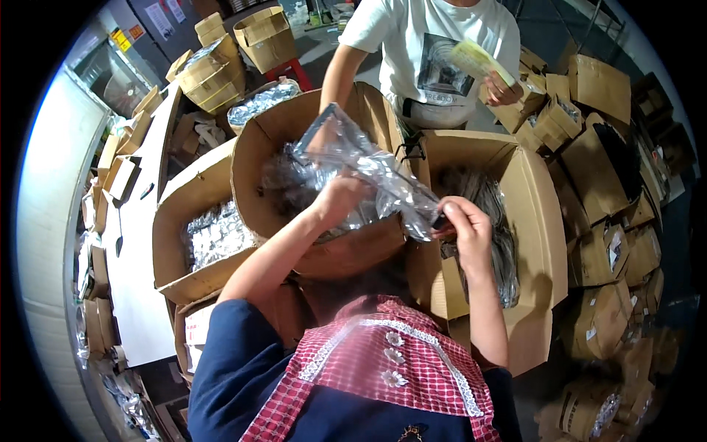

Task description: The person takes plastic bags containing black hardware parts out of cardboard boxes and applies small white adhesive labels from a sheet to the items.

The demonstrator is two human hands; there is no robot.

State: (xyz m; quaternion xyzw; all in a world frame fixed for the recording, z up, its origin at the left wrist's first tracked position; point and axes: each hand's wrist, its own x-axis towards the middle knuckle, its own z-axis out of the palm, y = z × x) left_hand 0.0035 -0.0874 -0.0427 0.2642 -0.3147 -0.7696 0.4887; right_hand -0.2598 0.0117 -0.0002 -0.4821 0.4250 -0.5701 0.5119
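Note:
A clear plastic bag (383,173) is stretched slantwise above the middle cardboard box (250,162). My left hand (345,197) is closed on its middle, the fingers partly hidden and slightly blurred. At the bag's lower right end, my right hand (468,225) pinches the plastic between thumb and fingers, where a small dark piece (440,220) shows; its kind I cannot make out. More clear bags (283,173) lie heaped in the middle box below. The right-hand cardboard box (541,221) contains long, flat, dark-looking plastic packs (503,254).
Opposite me stands a person (442,37) with one arm reaching into the middle box, the hand hidden, and a yellow-green packet (479,62) in the other. A smaller box (195,177) of silvery packs adjoins on the left, beside a white table (143,295). Cartons (600,162) pile up at right.

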